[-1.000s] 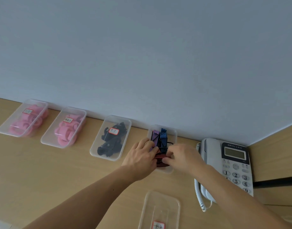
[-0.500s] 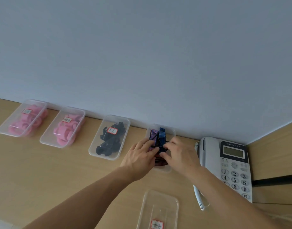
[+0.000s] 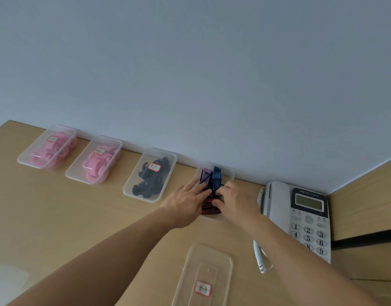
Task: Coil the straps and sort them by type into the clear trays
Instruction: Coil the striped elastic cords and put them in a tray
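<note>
Head cam: L grip [image 3: 185, 204] was released, fingers straight, pressing on purple strap [image 3: 206, 174] in 4th tray [image 3: 231, 173] by the wall. R grip [image 3: 236, 202] was curled at blue strap [image 3: 216, 176], thumb on red-black coil [image 3: 208, 208] in the same tray. Pinching or just touching: can't tell. Purple + blue stood at the tray's far end, coil at the near end. Black straps [image 3: 149, 182] sat in the next tray left, pink straps [image 3: 96, 166] further left. Labelled clear tray [image 3: 212, 252] lay on counter [image 3: 57, 217] nearer cam, phone [image 3: 309, 217] at right.
</note>
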{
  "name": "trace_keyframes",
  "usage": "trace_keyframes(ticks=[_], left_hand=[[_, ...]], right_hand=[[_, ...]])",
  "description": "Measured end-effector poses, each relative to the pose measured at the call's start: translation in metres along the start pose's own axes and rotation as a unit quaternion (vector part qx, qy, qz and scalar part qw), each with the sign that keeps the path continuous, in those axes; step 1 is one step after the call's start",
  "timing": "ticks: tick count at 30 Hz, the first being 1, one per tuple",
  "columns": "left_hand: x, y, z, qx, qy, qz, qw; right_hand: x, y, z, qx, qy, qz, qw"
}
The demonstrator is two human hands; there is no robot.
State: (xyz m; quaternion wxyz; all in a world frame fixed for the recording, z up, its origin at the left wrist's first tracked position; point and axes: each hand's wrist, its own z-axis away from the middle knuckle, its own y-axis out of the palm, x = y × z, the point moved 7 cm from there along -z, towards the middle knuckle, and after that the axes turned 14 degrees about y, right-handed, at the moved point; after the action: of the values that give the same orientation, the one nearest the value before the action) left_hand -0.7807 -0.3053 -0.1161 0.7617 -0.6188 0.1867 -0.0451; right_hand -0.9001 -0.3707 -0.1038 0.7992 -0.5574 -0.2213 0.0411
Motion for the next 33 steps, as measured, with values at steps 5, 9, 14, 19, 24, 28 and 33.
trace_keyframes(ticks=[5, 9, 14, 19, 24, 28, 33], left_hand=[[-0.008, -0.015, 0.016, -0.072, -0.031, 0.02, 0.997], [-0.018, -0.017, 0.042, -0.12, -0.044, 0.072, 0.989], [-0.041, 0.004, 0.089, -0.128, -0.024, 0.098, 0.987], [-0.05, 0.044, 0.128, -0.038, -0.013, 0.114, 0.993], [-0.061, 0.064, 0.156, 0.014, 0.001, 0.113, 0.994], [-0.063, 0.07, 0.164, 0.033, 0.004, 0.111, 0.993], [-0.06, 0.07, 0.167, 0.025, -0.001, 0.121, 0.992]], right_hand=[[0.002, -0.01, 0.015, -0.023, 0.01, -0.017, 1.0], [-0.002, -0.014, 0.05, -0.069, 0.035, -0.033, 0.996], [-0.004, 0.026, 0.104, -0.027, 0.11, -0.023, 0.993], [-0.007, 0.063, 0.16, -0.02, 0.209, -0.005, 0.978], [-0.012, 0.091, 0.206, -0.004, 0.333, -0.008, 0.943], [-0.014, 0.102, 0.224, -0.008, 0.401, -0.021, 0.916], [-0.009, 0.114, 0.227, -0.003, 0.444, -0.038, 0.895]])
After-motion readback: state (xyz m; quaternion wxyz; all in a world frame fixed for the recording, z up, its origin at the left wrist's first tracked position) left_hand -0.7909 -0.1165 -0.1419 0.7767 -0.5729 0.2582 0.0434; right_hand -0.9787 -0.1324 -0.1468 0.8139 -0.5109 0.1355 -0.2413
